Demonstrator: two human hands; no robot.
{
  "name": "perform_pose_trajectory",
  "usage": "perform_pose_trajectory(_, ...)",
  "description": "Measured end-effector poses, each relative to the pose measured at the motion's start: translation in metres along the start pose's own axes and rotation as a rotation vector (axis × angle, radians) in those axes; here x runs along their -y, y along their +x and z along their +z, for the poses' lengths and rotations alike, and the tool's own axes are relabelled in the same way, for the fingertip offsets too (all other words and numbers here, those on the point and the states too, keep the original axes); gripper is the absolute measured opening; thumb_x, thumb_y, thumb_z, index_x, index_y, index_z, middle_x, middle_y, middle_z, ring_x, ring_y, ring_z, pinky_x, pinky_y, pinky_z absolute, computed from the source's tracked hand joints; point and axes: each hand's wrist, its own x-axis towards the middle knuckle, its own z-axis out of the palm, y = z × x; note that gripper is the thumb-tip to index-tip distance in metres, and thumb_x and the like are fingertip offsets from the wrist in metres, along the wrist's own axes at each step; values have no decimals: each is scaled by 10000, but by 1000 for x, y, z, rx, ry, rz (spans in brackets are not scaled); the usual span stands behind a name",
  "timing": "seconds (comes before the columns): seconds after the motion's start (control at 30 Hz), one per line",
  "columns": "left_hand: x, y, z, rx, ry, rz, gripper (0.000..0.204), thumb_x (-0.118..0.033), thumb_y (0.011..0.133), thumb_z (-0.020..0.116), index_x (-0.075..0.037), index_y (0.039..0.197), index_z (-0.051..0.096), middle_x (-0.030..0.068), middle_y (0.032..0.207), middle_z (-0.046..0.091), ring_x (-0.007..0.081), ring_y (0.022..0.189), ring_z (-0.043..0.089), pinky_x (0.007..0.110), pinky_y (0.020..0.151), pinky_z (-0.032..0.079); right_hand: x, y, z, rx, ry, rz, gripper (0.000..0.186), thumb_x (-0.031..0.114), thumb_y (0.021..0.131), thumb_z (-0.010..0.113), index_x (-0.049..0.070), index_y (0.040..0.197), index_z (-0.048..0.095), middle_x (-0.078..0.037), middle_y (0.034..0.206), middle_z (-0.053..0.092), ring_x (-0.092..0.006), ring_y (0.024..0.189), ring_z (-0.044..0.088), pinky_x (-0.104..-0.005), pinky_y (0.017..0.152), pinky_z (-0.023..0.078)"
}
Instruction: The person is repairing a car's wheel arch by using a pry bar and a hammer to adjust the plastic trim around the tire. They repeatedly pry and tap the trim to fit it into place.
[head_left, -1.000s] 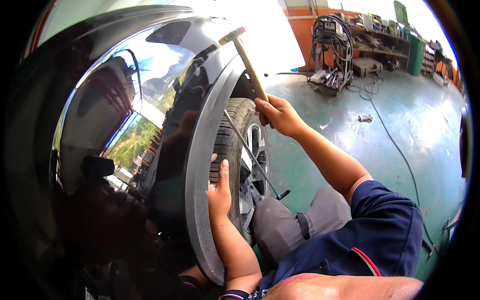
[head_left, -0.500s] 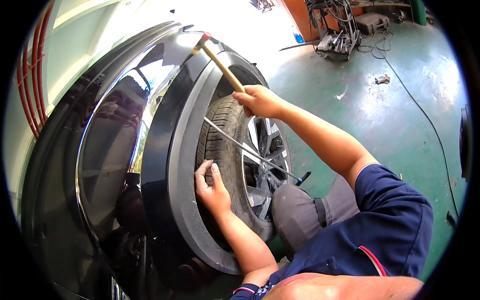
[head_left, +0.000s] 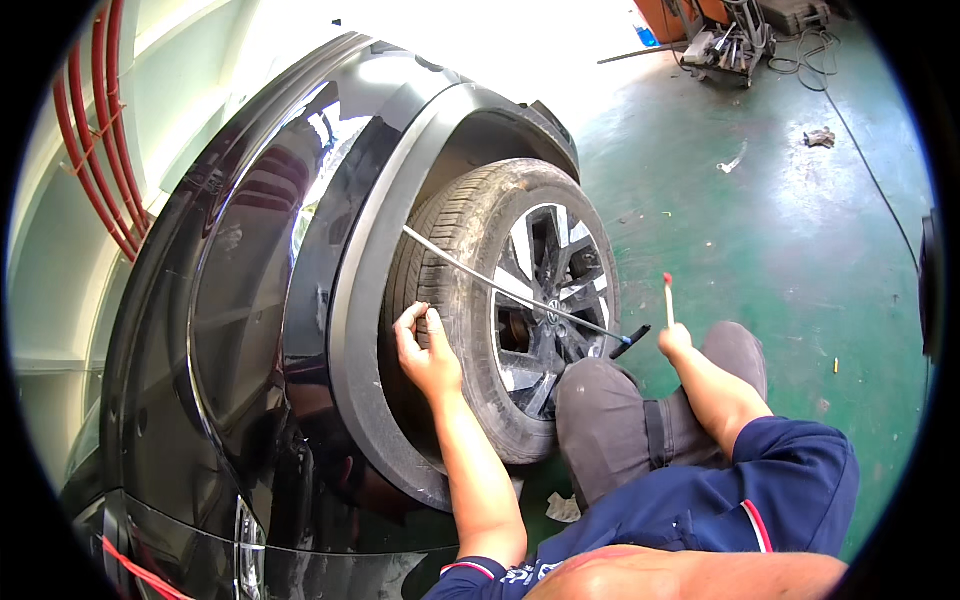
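My right hand (head_left: 676, 341) is closed round the pale handle of a small hammer (head_left: 669, 300) with a red tip, above the floor beside my knee. Near the inner side of the dirty tire (head_left: 465, 225), my left hand (head_left: 430, 352) is held with its fingers curled and thumb raised; whatever it grips, if anything, is hidden. A long thin metal rod (head_left: 470, 270) slants across the tire and the black and silver wheel (head_left: 550, 290). Its outer end has a dark crosswise handle (head_left: 630, 342), and its other end reaches the wheel arch. Neither hand touches the rod.
A grey wheel arch trim (head_left: 365, 250) and a glossy black car body (head_left: 240, 290) stand at the left. A tool cart (head_left: 725, 45), a cable (head_left: 870, 175) and a crumpled scrap (head_left: 818, 138) are on the green floor (head_left: 740, 220). My bent knees are beside the wheel.
My right hand has carried the hammer from above the tire down and right, away from the car. My left hand stays near the tire. The view has shifted.
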Motion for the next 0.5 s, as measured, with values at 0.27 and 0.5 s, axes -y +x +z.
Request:
perform_pose_trajectory(0.27, -41, 4, 3, 96, 372, 487, 127, -97, 950, 650, 25, 976, 674, 160, 986, 684, 322, 1012, 646, 395, 911, 508, -46, 54, 39, 124, -66, 334, 396, 131, 930, 606, -41, 1281, 544, -218, 1250, 690, -318, 1141, 703, -401, 949, 563)
perform_pose_trajectory(0.5, -154, 170, 33, 93, 735, 865, 516, -303, 1014, 602, 44, 1393, 555, 264, 1446, 537, 383, 1369, 482, 459, 1167, 343, -43, 59, 58, 257, -256, 298, 591, 137, 935, 620, -5, 1441, 350, -198, 1399, 604, -298, 1261, 635, -409, 1001, 539)
